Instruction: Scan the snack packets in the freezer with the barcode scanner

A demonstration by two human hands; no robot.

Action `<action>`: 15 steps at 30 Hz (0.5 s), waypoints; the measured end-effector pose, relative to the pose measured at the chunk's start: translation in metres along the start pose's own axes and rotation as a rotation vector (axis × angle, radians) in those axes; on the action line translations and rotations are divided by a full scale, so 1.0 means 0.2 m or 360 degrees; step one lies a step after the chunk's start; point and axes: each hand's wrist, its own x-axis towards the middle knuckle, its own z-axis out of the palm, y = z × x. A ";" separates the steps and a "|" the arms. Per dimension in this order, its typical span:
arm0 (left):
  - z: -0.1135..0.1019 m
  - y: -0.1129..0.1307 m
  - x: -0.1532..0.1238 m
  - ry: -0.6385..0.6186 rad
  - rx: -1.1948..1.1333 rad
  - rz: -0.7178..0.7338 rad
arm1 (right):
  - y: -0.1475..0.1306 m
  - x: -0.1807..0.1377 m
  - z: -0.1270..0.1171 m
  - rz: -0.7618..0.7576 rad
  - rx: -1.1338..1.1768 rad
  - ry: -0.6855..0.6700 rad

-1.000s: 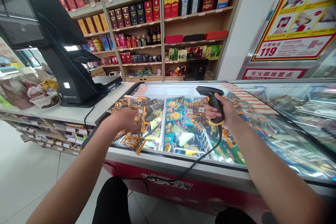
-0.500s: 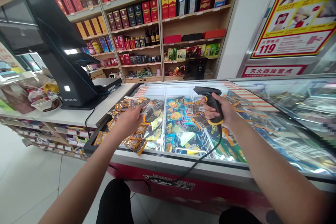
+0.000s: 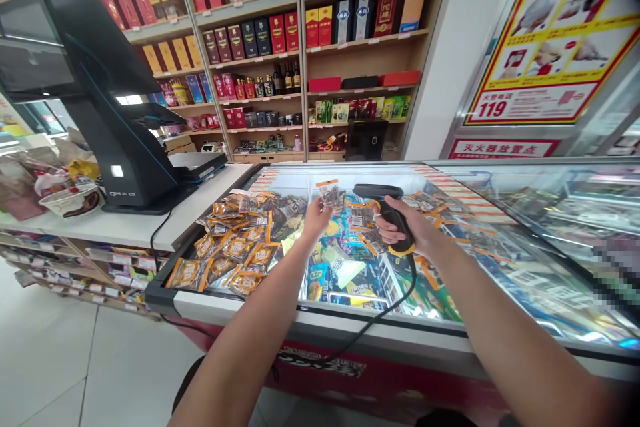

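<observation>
One orange-edged packet (image 3: 329, 195) is pinched in the left hand (image 3: 317, 220), straight ahead at twelve o'clock; the right hand (image 3: 413, 227) wraps round a black scanner (image 3: 379, 193) at one o'clock; a packet pile (image 3: 239, 243) lies at eleven.

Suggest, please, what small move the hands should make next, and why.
I'd probably bring the small packet slightly closer to the scanner: the left hand holds it up, and the right hand grips the scanner, whose head points that way across a gap.
</observation>
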 end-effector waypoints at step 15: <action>-0.02 -0.08 -0.07 -0.0139 0.0329 0.0247 | 0.00 -0.01 0.04 0.0113 -0.0057 -0.0092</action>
